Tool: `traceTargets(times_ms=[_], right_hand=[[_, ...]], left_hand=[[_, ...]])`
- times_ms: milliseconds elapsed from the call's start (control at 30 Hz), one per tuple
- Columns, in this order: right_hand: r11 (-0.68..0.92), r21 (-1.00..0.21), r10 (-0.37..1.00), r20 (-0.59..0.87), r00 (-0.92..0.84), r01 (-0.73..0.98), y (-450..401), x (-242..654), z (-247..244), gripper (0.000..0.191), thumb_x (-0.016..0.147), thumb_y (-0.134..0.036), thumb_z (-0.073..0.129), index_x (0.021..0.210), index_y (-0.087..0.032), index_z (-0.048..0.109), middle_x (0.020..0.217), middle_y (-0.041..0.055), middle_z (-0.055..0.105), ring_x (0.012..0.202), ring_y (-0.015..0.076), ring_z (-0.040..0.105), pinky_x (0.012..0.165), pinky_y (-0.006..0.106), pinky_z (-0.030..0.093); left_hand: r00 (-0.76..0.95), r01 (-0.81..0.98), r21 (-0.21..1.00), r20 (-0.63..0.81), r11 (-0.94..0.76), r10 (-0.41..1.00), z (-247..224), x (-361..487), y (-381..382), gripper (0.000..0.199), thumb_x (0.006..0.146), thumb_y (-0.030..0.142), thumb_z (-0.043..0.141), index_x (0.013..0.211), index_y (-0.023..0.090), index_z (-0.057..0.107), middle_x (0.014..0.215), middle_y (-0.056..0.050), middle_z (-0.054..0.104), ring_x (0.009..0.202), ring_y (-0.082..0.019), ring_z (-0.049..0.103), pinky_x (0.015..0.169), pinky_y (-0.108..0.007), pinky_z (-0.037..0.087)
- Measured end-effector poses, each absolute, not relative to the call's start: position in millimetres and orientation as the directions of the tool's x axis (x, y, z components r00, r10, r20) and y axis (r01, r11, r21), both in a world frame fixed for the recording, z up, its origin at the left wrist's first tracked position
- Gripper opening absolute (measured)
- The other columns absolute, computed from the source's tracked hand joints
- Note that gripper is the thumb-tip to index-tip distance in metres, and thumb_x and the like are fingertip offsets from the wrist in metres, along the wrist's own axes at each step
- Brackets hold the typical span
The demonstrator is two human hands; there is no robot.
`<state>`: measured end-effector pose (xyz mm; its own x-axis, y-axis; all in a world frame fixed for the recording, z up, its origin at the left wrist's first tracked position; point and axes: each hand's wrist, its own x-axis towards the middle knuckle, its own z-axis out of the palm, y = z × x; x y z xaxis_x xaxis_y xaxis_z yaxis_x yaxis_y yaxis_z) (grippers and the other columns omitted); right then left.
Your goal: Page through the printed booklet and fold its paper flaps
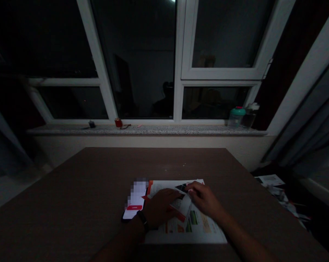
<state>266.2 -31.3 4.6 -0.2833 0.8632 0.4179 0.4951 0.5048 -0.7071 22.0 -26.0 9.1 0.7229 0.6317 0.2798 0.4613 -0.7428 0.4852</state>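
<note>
A printed leaflet with coloured pictures lies flat on the dark brown table. On top of it rests a smaller folded piece of paper, white with red and dark printed parts. My left hand, with a dark band at the wrist, lies across the folded paper's left side, fingers stretched out to the right. From the other side, my right hand has its fingers closed on the paper's upper right edge. Just left of the leaflet is a lit phone, its screen partly blurred out.
The brown table reaches toward a stone windowsill. A green-lidded bottle, a clear bottle and a small red object stand on the sill. Papers lie in a heap beyond the table's right edge. The room is dim.
</note>
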Motion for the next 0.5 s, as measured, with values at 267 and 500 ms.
traceTargets(times_ms=[267,500], right_hand=[[0.527,-0.679,0.843,0.495,-0.211,0.511,-39,267,13,0.018,0.092,-0.030,0.049,0.096,-0.022,0.065,0.089,0.0056,0.067,0.082,0.0204,0.062,0.075,0.030,0.046],[0.581,-0.646,0.806,0.539,-0.243,0.495,-44,267,15,0.015,0.089,-0.030,0.053,0.097,-0.024,0.065,0.088,0.0056,0.066,0.080,0.0207,0.061,0.072,0.031,0.046]], left_hand=[[0.701,0.492,0.526,0.233,-0.694,0.674,18,25,-31,0.048,0.090,0.042,0.065,0.133,0.030,0.050,0.130,-0.004,0.059,0.118,-0.026,0.055,0.102,-0.040,0.040],[0.657,0.540,0.530,0.220,-0.654,0.721,21,26,-32,0.046,0.092,0.038,0.061,0.135,0.027,0.048,0.132,-0.005,0.058,0.118,-0.026,0.055,0.100,-0.040,0.042]])
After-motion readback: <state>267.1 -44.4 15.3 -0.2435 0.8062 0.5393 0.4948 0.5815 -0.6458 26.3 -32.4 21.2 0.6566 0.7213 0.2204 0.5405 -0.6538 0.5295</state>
